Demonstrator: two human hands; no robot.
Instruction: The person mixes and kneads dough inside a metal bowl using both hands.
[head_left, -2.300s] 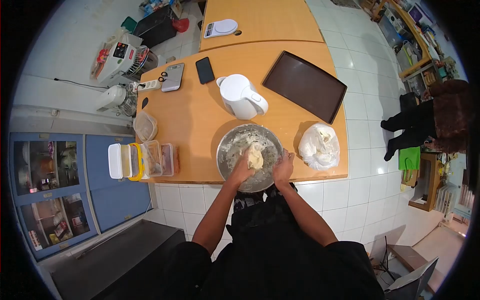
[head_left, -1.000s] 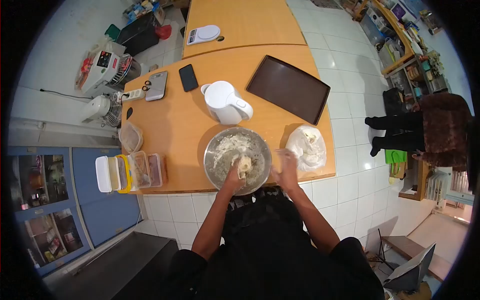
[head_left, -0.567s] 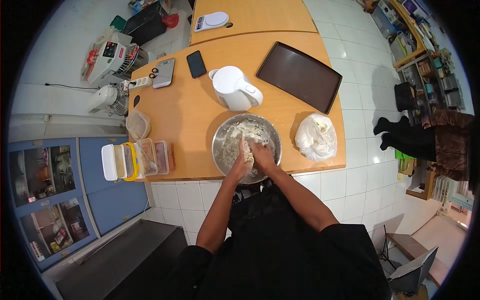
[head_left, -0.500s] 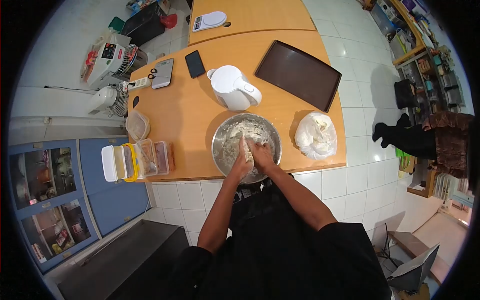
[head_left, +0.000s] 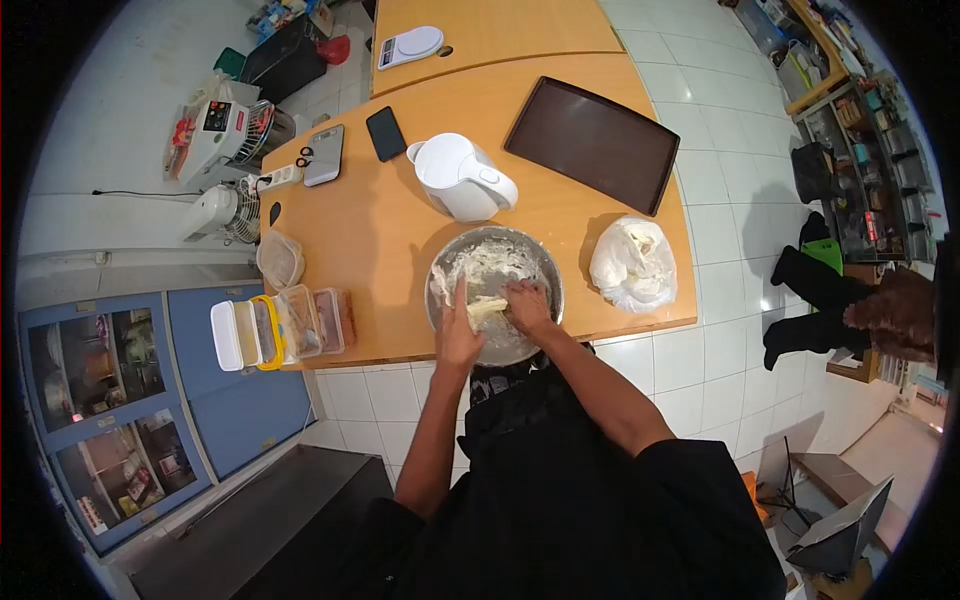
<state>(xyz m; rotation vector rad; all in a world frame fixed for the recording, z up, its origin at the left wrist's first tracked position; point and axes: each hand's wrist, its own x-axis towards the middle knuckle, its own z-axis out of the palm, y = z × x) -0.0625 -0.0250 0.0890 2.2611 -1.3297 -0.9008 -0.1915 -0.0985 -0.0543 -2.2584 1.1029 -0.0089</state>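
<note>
A steel mixing bowl [head_left: 553,270] sits at the table's near edge, its inner wall smeared with wet flour and sticky dough. Inside it, a pale lump of dough [head_left: 487,306] lies between my two hands. My left hand [head_left: 459,328] is at the bowl's left side, fingers stretched out along the wall and coated with flour, the thumb side near the dough. On the right, my right hand [head_left: 529,306] has its fingers curled onto the dough's right end; the fingertips are partly hidden.
Behind the bowl stands a white electric kettle [head_left: 460,178]. A bag of white dough or flour [head_left: 634,266] lies to the right, below a dark baking tray [head_left: 594,144]. Plastic containers [head_left: 285,325], a phone [head_left: 386,134] and kitchen scales [head_left: 323,156] are leftward. Another person's legs [head_left: 808,306] show at right.
My hands have moved apart from being pressed together over the bowl's middle. The left hand has shifted left, and dough now shows between them. The other person's legs have moved.
</note>
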